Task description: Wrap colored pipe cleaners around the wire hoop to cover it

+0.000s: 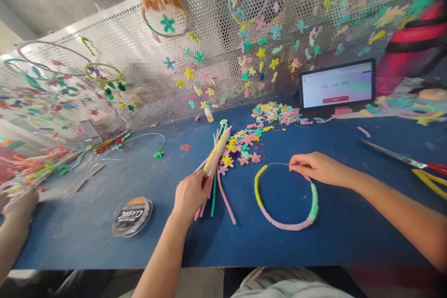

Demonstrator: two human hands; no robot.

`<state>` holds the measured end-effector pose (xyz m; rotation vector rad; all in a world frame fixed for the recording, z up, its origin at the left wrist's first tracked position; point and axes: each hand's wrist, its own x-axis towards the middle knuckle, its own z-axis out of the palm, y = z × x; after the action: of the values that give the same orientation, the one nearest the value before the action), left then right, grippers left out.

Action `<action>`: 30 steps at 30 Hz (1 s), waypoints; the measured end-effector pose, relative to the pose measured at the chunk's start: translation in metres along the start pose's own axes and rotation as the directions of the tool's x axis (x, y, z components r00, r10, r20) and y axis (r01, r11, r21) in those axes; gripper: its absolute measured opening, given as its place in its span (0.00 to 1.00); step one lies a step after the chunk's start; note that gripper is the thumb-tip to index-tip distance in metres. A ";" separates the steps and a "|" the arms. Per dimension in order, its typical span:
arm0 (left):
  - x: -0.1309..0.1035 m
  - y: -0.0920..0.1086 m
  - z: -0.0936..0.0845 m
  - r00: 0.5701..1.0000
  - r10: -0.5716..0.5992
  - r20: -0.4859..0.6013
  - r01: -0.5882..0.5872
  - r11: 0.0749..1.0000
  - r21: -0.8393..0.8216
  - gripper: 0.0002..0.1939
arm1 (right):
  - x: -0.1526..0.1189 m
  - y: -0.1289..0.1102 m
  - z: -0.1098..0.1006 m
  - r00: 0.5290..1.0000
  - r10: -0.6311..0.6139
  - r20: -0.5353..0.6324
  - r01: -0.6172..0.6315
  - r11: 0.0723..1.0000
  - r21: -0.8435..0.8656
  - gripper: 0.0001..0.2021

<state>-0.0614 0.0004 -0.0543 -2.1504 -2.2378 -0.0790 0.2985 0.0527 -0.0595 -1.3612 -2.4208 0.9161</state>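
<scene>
My left hand [190, 193] is closed round a bundle of pipe cleaners [218, 151] in pink, yellow and green, which lies slantwise over the blue table. A loose pink stem [226, 198] fans out beside the bundle. My right hand [310, 167] pinches the bare wire part of a hoop [286, 226] at its upper right. Yellow, pink and mint-green fuzzy wrapping covers the rest of that ring, which is on or just above the tabletop. Behind the bundle lies a pile of small fuzzy flowers [246, 139] in mixed colours.
A spool of line [132, 216] lies left of my left arm. Scissors [401, 154] rest at the right. A tablet [337, 84] showing a timer stands at the back, near a red bottle [401, 56]. Another person's hand [21, 205] is at far left. Hoop mobiles [167, 23] hang on the perforated panel.
</scene>
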 end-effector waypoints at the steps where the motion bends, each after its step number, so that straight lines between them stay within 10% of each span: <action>1: 0.000 -0.001 0.000 1.000 0.000 -0.001 0.000 1.000 -0.007 0.13 | 0.000 0.000 0.000 1.000 0.000 -0.003 0.000 1.000 -0.002 0.17; 30: 0.005 -0.018 0.000 0.986 -0.136 -0.101 0.132 0.990 -0.046 0.10 | 0.002 0.004 0.001 1.000 -0.018 0.009 0.019 0.996 -0.081 0.15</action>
<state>-0.0797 0.0051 -0.0541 -1.9615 -2.3376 -0.2352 0.2996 0.0559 -0.0630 -1.3617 -2.4985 0.8289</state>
